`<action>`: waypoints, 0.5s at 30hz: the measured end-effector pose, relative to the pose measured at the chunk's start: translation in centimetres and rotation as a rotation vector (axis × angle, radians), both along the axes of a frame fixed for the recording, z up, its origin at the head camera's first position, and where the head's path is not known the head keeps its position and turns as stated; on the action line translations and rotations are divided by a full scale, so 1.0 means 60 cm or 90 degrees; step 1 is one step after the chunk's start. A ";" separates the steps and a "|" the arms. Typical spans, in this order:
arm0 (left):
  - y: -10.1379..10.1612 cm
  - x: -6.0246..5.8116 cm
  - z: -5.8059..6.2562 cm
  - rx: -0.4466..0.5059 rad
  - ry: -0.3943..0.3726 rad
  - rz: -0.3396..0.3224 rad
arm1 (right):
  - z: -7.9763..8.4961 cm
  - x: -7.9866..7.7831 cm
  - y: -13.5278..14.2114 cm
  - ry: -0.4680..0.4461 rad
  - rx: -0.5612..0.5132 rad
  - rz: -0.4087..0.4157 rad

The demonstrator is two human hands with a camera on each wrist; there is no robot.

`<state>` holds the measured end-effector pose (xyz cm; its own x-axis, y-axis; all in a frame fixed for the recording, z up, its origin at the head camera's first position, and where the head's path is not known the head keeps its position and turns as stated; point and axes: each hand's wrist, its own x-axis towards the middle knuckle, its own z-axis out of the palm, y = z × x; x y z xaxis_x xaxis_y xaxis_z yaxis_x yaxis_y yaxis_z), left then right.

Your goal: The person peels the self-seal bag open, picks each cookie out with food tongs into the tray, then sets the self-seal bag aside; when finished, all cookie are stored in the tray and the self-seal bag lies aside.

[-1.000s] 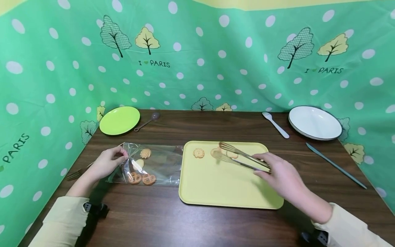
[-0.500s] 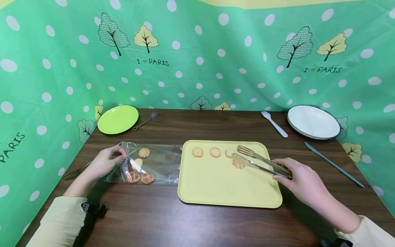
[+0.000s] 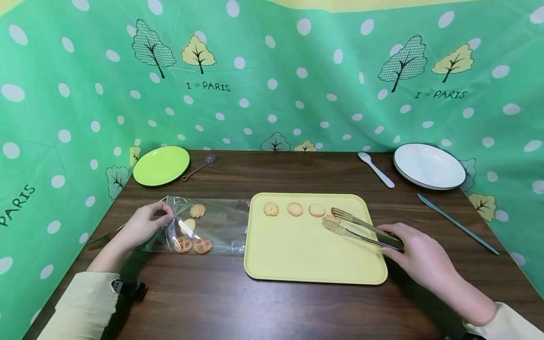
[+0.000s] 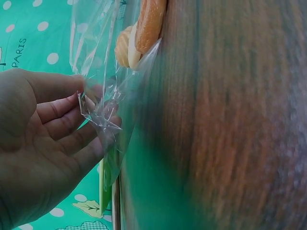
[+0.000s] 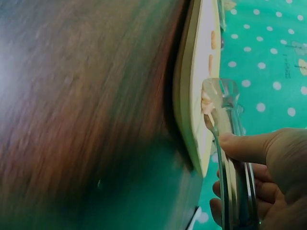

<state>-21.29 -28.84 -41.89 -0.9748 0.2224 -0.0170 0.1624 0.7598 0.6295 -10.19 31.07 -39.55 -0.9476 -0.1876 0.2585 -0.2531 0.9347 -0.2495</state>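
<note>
My left hand (image 3: 146, 222) pinches the edge of a clear plastic bag (image 3: 231, 226) between thumb and forefinger. Inside the bag lie several cookies, among them a swirled cookie (image 3: 197, 210), a round pale one (image 3: 188, 226) and a pretzel-shaped cookie (image 3: 202, 246). My right hand (image 3: 420, 255) holds metal tongs (image 3: 361, 231) over the right part of a yellow tray (image 3: 314, 264). A flower-shaped cookie (image 3: 333, 218) sits at the tongs' tips, partly covered; whether they grip it I cannot tell. The right wrist view shows the tongs (image 5: 235, 129) low beside the tray's surface.
Along the tray's back edge lie a ridged cookie (image 3: 271, 209) and two round cookies, one (image 3: 316, 210) nearest the tongs. Behind stand a green plate (image 3: 161, 165), brown spoon (image 3: 199, 166), white spoon (image 3: 376, 169) and white plate (image 3: 429, 165). A blue knife (image 3: 456, 223) lies right, a fork (image 3: 102, 239) left.
The tongs have moved right along the tray, off the round cookies. In the last half second the flower-shaped cookie shifted slightly back and right. My left hand keeps its pinch on the bag.
</note>
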 end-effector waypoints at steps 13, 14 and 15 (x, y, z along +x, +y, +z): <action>-0.002 -0.001 -0.001 -0.003 0.005 -0.002 | -0.003 -0.030 0.025 0.001 -0.001 -0.033; -0.002 -0.001 -0.001 -0.002 0.004 -0.002 | -0.002 -0.031 0.025 -0.001 0.001 -0.034; -0.002 -0.002 -0.001 0.000 0.003 -0.002 | -0.001 -0.032 0.024 -0.006 0.000 -0.036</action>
<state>-21.41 -28.97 -41.98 -0.9742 0.2254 -0.0132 0.1672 0.7593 0.6288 -12.11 32.53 -39.63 -0.9590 -0.1333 0.2501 -0.1973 0.9476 -0.2514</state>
